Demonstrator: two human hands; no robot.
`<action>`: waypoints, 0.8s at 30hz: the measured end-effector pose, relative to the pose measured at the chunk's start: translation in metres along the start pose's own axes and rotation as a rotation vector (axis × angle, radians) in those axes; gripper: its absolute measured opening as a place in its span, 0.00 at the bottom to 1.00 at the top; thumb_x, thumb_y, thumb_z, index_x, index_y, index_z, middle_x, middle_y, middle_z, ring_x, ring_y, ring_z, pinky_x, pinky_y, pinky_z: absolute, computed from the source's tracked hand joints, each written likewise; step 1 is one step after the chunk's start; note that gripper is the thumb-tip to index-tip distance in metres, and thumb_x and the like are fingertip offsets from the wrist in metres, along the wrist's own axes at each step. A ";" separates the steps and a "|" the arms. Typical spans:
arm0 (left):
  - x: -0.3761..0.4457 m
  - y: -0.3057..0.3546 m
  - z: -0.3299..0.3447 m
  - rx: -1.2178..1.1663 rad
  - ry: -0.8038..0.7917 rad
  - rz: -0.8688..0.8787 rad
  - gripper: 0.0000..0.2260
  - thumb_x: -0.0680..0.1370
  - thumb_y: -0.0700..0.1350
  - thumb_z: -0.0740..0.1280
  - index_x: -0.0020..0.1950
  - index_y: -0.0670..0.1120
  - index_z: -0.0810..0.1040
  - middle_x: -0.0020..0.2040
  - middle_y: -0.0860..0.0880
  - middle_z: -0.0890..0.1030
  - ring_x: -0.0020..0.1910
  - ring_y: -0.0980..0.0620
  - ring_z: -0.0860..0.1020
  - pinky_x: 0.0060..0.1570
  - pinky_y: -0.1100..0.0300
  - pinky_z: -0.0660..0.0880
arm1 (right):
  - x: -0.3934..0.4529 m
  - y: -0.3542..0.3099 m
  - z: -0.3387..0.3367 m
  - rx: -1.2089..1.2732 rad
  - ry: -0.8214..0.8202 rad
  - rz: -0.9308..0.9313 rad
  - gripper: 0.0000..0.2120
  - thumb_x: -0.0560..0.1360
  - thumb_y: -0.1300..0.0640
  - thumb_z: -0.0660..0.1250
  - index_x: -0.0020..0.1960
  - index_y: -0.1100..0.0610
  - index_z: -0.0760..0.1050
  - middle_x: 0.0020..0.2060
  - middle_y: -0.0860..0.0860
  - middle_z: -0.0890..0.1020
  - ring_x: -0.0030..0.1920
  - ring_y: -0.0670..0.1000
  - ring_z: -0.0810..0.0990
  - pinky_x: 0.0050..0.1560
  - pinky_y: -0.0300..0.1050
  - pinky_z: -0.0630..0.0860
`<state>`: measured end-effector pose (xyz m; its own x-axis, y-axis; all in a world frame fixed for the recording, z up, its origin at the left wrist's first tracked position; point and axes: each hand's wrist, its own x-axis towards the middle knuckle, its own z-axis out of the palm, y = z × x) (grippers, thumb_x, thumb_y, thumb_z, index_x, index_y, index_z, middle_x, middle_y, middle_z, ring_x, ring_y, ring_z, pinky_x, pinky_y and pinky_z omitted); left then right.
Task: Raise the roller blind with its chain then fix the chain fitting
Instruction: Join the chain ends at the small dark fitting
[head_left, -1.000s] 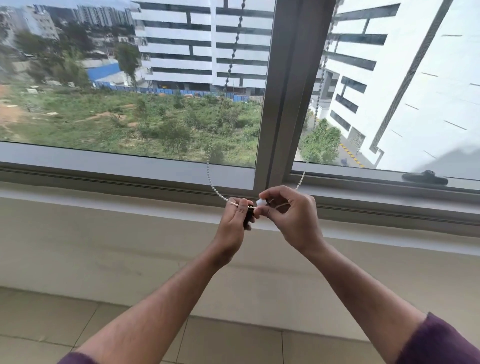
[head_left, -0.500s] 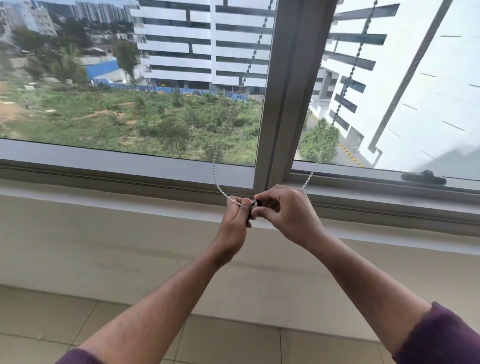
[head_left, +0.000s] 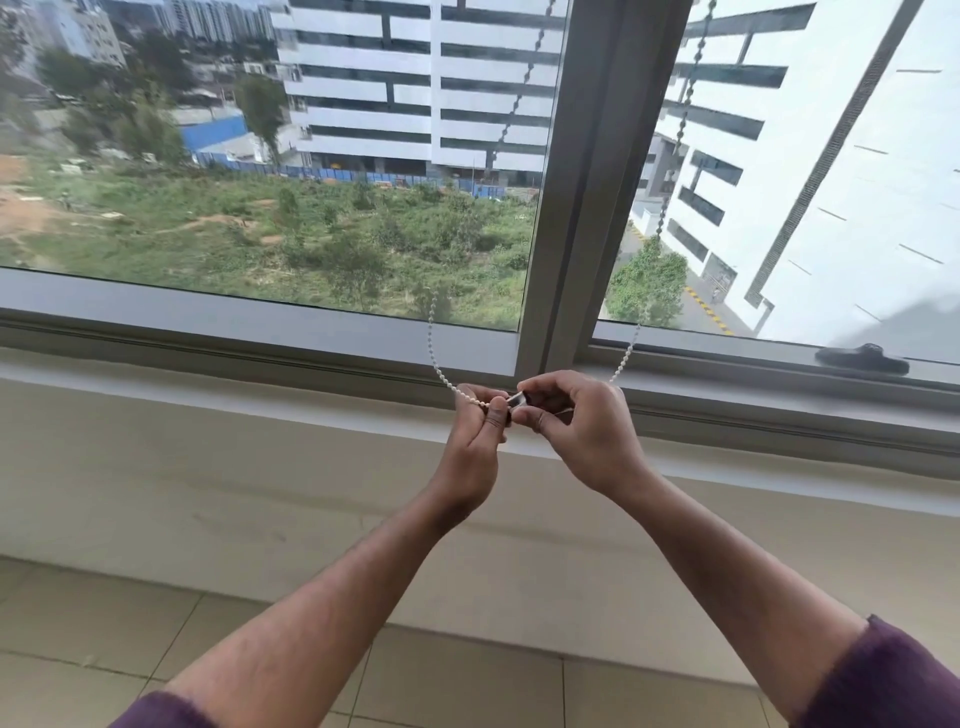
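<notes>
A white bead chain hangs in a loop in front of the window, one strand left of the grey upright frame post, the other right of it. Both strands meet at sill height between my hands. My left hand pinches the left strand close to its end. My right hand pinches a small clear and dark chain fitting where the strands join; its fingers hide most of it. The roller blind itself is out of view above the frame.
The grey window sill runs across at hand height above a beige wall. A black window handle lies on the lower frame at the right. Beige floor tiles are below. Buildings and greenery show through the glass.
The white part seen between my fingers a second ago is covered now, and a clear and dark piece shows instead. Both hands stay together at the sill; the chain strands swing slightly.
</notes>
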<state>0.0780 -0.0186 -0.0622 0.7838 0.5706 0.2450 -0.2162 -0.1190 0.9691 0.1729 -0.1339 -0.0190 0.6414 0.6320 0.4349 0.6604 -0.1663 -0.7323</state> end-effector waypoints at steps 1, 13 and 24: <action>0.000 0.000 0.000 -0.001 0.000 0.004 0.04 0.87 0.41 0.54 0.55 0.44 0.68 0.53 0.43 0.76 0.50 0.50 0.74 0.48 0.62 0.72 | 0.000 0.000 0.000 0.001 0.004 -0.003 0.13 0.70 0.58 0.81 0.53 0.54 0.85 0.40 0.44 0.87 0.41 0.40 0.86 0.46 0.32 0.80; 0.002 -0.001 0.001 0.011 0.002 0.051 0.05 0.87 0.41 0.55 0.56 0.41 0.67 0.50 0.46 0.74 0.49 0.51 0.73 0.48 0.64 0.72 | -0.004 -0.003 -0.003 -0.108 0.090 -0.133 0.15 0.69 0.55 0.82 0.54 0.56 0.86 0.42 0.47 0.85 0.41 0.44 0.84 0.47 0.41 0.82; -0.004 -0.006 0.000 0.068 -0.069 0.105 0.09 0.83 0.45 0.57 0.55 0.39 0.68 0.50 0.49 0.72 0.47 0.62 0.73 0.53 0.64 0.71 | 0.001 -0.006 -0.013 -0.125 -0.005 -0.159 0.15 0.68 0.57 0.82 0.54 0.56 0.86 0.43 0.48 0.86 0.42 0.46 0.85 0.48 0.47 0.83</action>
<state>0.0760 -0.0205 -0.0686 0.7976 0.4956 0.3439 -0.2605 -0.2312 0.9374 0.1746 -0.1423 -0.0074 0.5237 0.6617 0.5366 0.7964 -0.1565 -0.5842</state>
